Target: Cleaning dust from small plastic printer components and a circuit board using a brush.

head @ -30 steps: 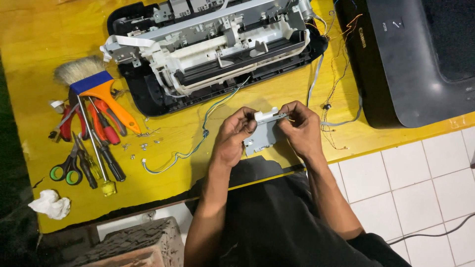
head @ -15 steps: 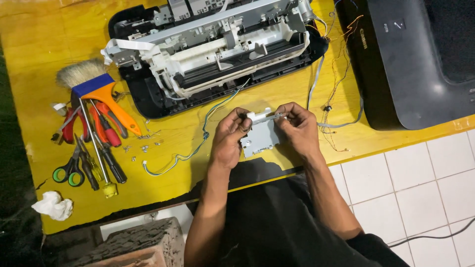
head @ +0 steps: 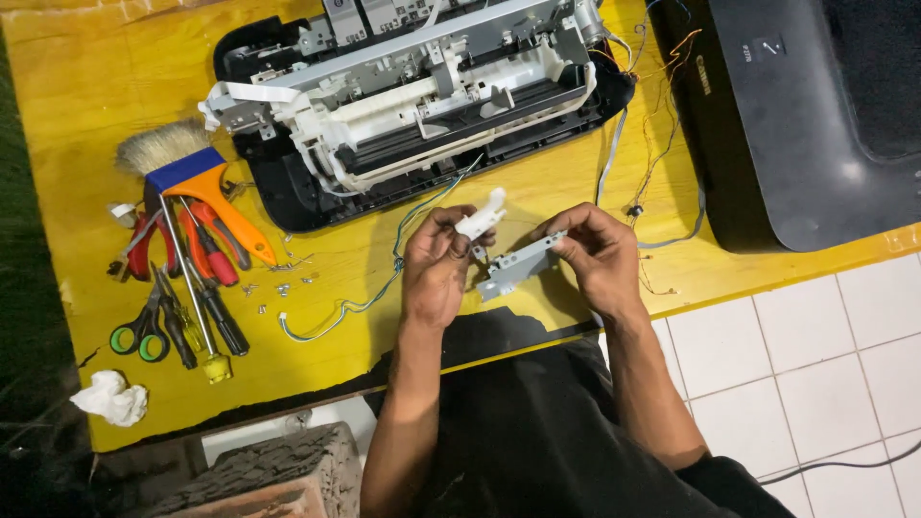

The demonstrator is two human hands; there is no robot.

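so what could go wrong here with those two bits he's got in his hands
The left hand pinches a small white plastic part by its edge; it could slip and fall. The right hand holds a grey metal bracket over the yellow table edge, so it might drop onto the tiles. Loose screws nearby could get knocked off.

White plastic piece (head: 482, 221) now apart from grey bracket (head: 518, 268), in left hand (head: 436, 270).

1. Small white part (head: 483, 219): smooth plastic.
2. Grey bracket (head: 513, 269): dull, flat sheet metal.
3. Yellow surface (head: 86, 115): painted, worn, slightly glossy.
4. Black printer cover (head: 806, 144): matt plastic.
5. Floor tiles (head: 815, 355): glossy white.
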